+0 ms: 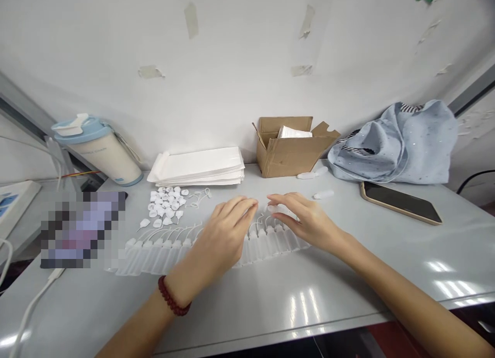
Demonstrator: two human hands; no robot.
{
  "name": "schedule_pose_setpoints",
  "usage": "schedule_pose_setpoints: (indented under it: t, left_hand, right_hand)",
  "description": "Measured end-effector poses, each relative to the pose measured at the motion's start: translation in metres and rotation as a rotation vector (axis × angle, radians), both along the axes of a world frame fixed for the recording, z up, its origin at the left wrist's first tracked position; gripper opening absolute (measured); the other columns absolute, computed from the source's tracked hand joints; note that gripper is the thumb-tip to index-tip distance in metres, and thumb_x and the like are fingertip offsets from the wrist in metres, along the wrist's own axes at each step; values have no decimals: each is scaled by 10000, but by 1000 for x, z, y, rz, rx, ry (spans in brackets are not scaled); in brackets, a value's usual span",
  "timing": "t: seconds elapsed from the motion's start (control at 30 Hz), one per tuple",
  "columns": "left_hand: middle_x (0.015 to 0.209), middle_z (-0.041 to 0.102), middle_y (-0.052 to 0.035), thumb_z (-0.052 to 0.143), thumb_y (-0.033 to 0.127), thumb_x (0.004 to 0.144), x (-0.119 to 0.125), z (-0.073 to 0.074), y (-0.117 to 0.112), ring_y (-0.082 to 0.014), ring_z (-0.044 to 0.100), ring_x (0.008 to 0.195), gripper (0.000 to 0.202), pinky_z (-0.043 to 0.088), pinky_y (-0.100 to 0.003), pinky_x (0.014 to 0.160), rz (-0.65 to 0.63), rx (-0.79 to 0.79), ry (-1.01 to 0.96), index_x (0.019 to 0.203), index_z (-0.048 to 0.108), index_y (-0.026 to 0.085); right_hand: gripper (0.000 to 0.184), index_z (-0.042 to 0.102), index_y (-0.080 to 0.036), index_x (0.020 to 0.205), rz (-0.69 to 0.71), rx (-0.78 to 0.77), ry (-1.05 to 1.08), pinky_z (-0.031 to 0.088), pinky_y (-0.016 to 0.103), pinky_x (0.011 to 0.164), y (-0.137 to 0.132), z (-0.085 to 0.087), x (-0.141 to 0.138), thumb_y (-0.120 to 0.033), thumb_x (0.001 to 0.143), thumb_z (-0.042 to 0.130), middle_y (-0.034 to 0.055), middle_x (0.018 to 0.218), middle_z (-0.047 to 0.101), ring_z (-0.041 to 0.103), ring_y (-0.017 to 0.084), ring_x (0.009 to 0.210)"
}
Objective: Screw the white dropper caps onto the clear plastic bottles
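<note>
A row of small translucent squeeze bottles (158, 257), each with a thin curved white tube at its top, lies side by side across the table. My left hand (228, 231) is over the middle of the row, fingers pressed together and tips pinched; what they hold, if anything, is too small to make out. To its right, my right hand (305, 216) has its thumb and fingers around a small translucent bottle (276, 209), partly hidden by the fingers. The fingertips of both hands point at each other with a small gap between. White caps (167, 200) with thin tips lie in a loose pile at the left.
Thin white tubes (199, 197) lie beside the caps. Behind are a stack of white paper sleeves (197, 164) and an open cardboard box (292, 157). Loose bottles (323, 194), a phone (402, 202) and a blue cloth bag (402, 141) are right; a tumbler (102, 151) stands left.
</note>
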State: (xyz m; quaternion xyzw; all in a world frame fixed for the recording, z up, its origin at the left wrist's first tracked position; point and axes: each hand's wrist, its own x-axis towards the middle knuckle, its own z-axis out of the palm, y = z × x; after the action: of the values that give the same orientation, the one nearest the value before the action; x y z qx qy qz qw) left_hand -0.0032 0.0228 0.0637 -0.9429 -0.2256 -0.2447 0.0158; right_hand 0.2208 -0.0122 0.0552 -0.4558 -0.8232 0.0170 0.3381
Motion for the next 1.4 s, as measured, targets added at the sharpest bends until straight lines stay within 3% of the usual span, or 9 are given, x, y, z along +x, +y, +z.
schedule_pose_setpoints:
  t: [0.27,0.43,0.6,0.7,0.8,1.1,1.4]
  left_hand:
    - [1290,556,-155,339,-48,827,5,-1,-9,-279,464,1232,493,460,-440,961,-24,67,25,1284,483,67]
    - [1288,555,-155,401,-3,848,6,-2,-11,-295,451,1242,442,458,-457,977,-37,77,-19,1274,494,71]
    - [1214,577,-149,509,4,820,10,3,-19,-296,472,1179,405,482,-466,952,26,166,-249,1212,530,102]
    - [1160,606,-144,528,1,813,12,5,-22,-278,504,1134,403,498,-447,937,6,167,-291,1205,528,91]
    - [1210,609,-144,510,9,826,13,4,-24,-279,496,1176,420,493,-449,952,-33,131,-252,1239,505,85]
    - [1249,614,-155,523,50,847,15,1,-24,-273,514,1189,370,490,-426,922,-78,151,-218,1217,529,64]
    - [1156,639,-168,644,313,847,17,0,-27,-310,503,1155,468,460,-459,935,-2,102,-297,1210,526,43]
  right_hand:
    - [307,565,-274,1211,34,-59,97,555,397,780,-4,5,-2,-202,914,536,69,1016,699,659,223,902]
    - [214,653,-269,1080,37,-158,276,555,366,752,-6,10,-5,-231,877,601,46,955,716,668,205,848]
    - [156,707,-243,910,-65,-447,638,557,347,728,-7,14,-11,-286,761,724,25,867,726,659,186,777]
    - [174,715,-235,889,3,-644,865,561,321,698,-9,19,-13,-293,728,744,22,840,723,672,174,774]
    - [176,724,-241,880,55,-747,976,561,315,709,-9,21,-14,-271,710,755,18,834,729,683,167,776]
    - [191,737,-237,890,14,-880,1159,515,300,739,-6,13,-12,-284,707,768,43,948,720,650,159,812]
    - [158,720,-216,846,61,-948,1310,446,227,673,-10,13,-17,-250,707,786,-4,799,679,568,90,670]
